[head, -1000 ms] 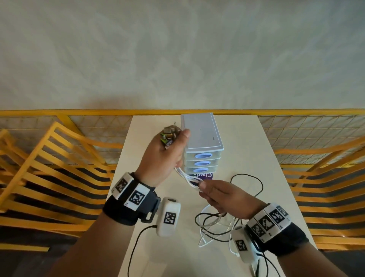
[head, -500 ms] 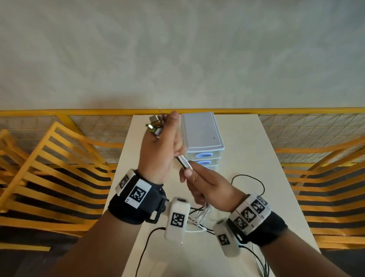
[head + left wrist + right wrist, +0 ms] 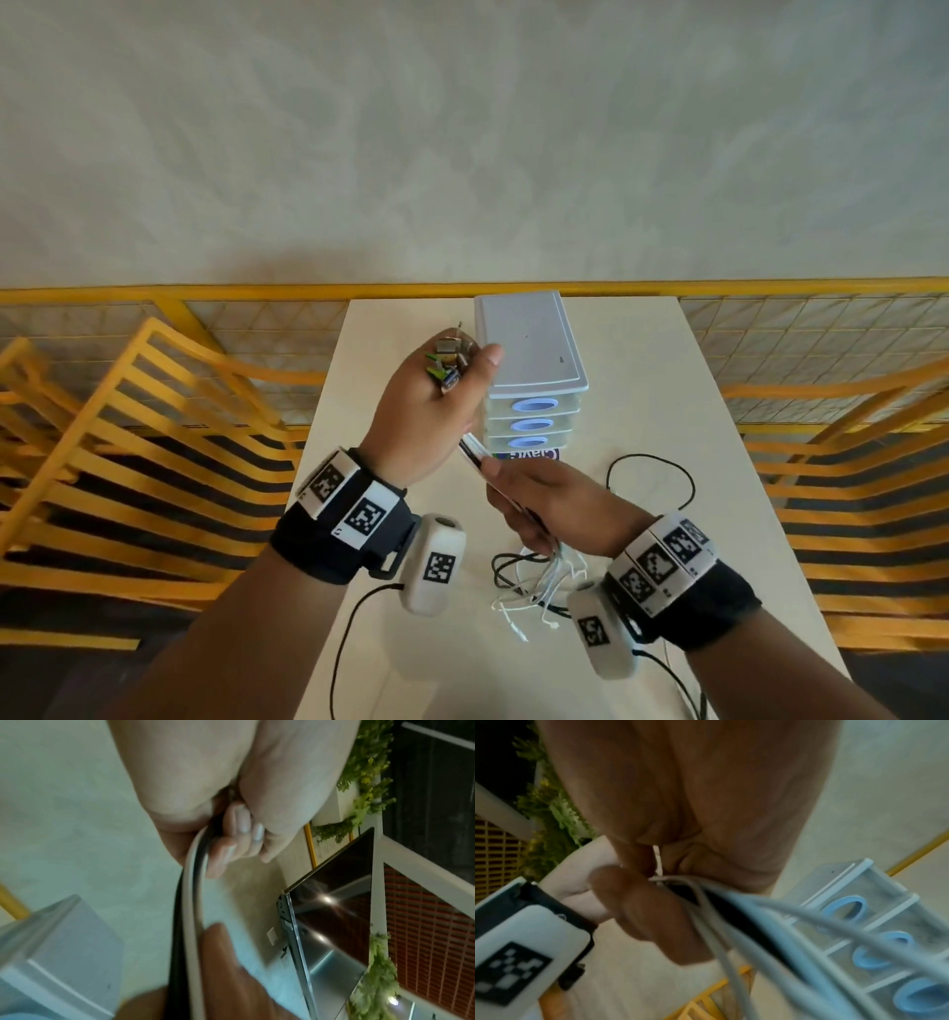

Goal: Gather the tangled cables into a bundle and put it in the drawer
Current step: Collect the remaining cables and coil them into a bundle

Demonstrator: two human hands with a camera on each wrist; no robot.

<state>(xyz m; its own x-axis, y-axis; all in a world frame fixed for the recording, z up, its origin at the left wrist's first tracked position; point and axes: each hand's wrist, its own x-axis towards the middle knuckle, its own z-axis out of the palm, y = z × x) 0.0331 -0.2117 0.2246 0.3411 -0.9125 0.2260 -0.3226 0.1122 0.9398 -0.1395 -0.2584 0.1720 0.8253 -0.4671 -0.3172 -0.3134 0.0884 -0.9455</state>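
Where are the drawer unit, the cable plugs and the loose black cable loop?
drawer unit [image 3: 529,349], head view, its grey top.
cable plugs [image 3: 448,360], head view, the cluster above the fist.
black cable loop [image 3: 690,480], head view, its right curve.

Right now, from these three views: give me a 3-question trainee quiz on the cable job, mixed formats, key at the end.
1. True or false: a drawer of the drawer unit is pulled open.
2. Which hand holds the connector ends raised beside the unit?
A. left hand
B. right hand
C. neither
3. Fill in: the slack of the cables trails from the right hand onto the ____.

Key: 1 false, all three show shut fronts; 2 A; 3 table.
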